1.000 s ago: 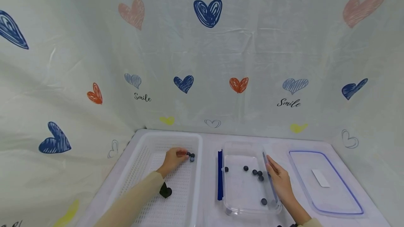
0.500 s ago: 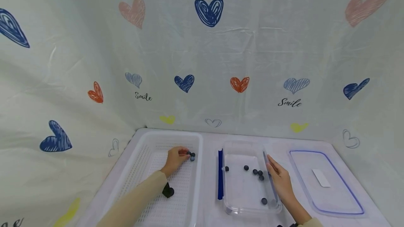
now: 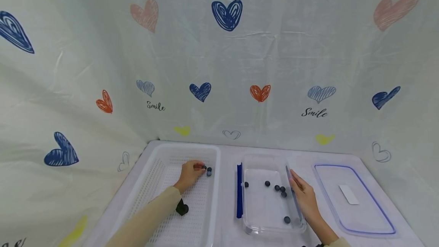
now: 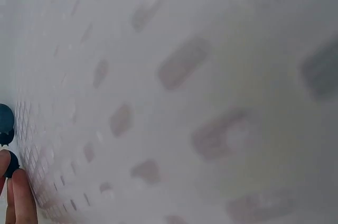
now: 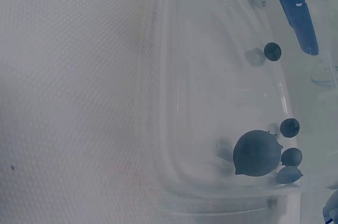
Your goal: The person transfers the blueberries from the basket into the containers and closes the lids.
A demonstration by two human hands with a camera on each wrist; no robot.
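In the head view my left hand (image 3: 190,174) reaches into a white perforated basket (image 3: 217,201). Thumb and fingertips pinch a dark blueberry (image 4: 11,165), which the left wrist view shows at its left edge. Right beside it lie two more blueberries (image 3: 209,171), close to the basket's right wall. My right hand (image 3: 303,195) rests with straight fingers against the raised right-hand flap of a clear plastic container (image 3: 262,228). Several blueberries (image 5: 257,153) lie on that container's floor, some clustered near the right hand.
A blue-edged flap (image 3: 239,191) stands out along the container's left side. On the right of the table lies a clear lid (image 3: 360,216) with a blue seal and a white label (image 3: 348,194). Behind everything hangs a white curtain (image 3: 288,56) printed with hearts.
The pinched blueberry has shifted slightly left, away from the two beside it. My right hand and the container have stayed in place.
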